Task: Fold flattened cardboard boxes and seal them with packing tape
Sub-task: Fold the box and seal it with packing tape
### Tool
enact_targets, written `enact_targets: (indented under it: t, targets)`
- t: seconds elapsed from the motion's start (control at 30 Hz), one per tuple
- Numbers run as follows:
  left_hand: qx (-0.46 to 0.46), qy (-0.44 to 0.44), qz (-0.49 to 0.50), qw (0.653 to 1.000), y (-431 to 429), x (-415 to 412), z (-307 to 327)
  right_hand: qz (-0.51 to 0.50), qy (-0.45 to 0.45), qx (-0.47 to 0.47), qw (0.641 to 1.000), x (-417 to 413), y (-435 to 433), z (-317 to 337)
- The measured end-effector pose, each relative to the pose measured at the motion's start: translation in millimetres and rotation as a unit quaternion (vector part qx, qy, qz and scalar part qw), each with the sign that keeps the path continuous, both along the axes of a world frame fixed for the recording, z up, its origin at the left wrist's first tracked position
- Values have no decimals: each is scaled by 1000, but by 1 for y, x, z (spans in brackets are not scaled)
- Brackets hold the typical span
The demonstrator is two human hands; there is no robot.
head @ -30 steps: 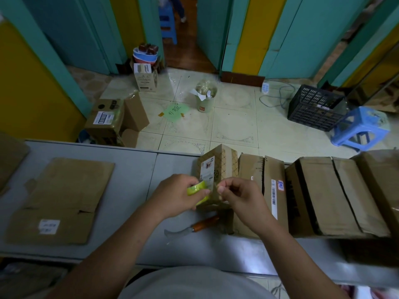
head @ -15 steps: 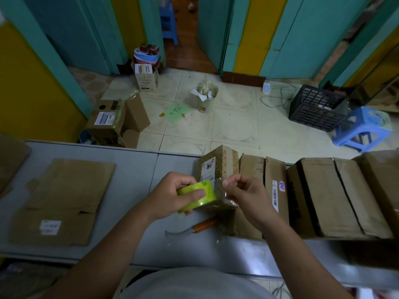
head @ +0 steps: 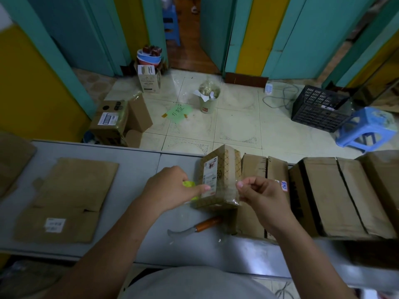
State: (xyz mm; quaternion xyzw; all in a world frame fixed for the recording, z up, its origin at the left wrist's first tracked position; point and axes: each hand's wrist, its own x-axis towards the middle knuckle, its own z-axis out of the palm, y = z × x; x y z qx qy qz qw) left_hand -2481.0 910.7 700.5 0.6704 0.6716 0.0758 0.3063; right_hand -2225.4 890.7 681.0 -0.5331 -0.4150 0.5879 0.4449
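A small folded cardboard box (head: 219,178) with a white label stands on the grey table (head: 133,167), just ahead of my hands. My left hand (head: 170,187) grips a yellow-green roll of packing tape (head: 189,184) left of the box, mostly hidden under my fingers. My right hand (head: 262,196) pinches the free end of clear tape (head: 231,192), which stretches across the box's near face. A flattened cardboard box (head: 69,199) lies on the table's left part.
A knife with an orange handle (head: 194,228) lies on the table below the box. Several folded boxes (head: 330,195) fill the table's right side. Beyond the table, the floor holds a bin (head: 208,98), open cartons (head: 116,121), a black crate (head: 319,108) and a blue stool (head: 367,128).
My hands have drawn apart: the left took the roll leftwards and the right pulled the tape end to the right, so clear tape now spans the box's near face.
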Motion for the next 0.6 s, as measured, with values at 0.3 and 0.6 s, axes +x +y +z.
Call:
enact_targets:
  t: [0.3, 0.6]
  targets:
    - [14, 25, -149, 988, 2, 16, 5, -47, -108, -24, 993, 21, -11, -23]
    - [1, 53, -102, 993, 4, 9, -11, -51, -61, -35, 996, 3, -3, -34]
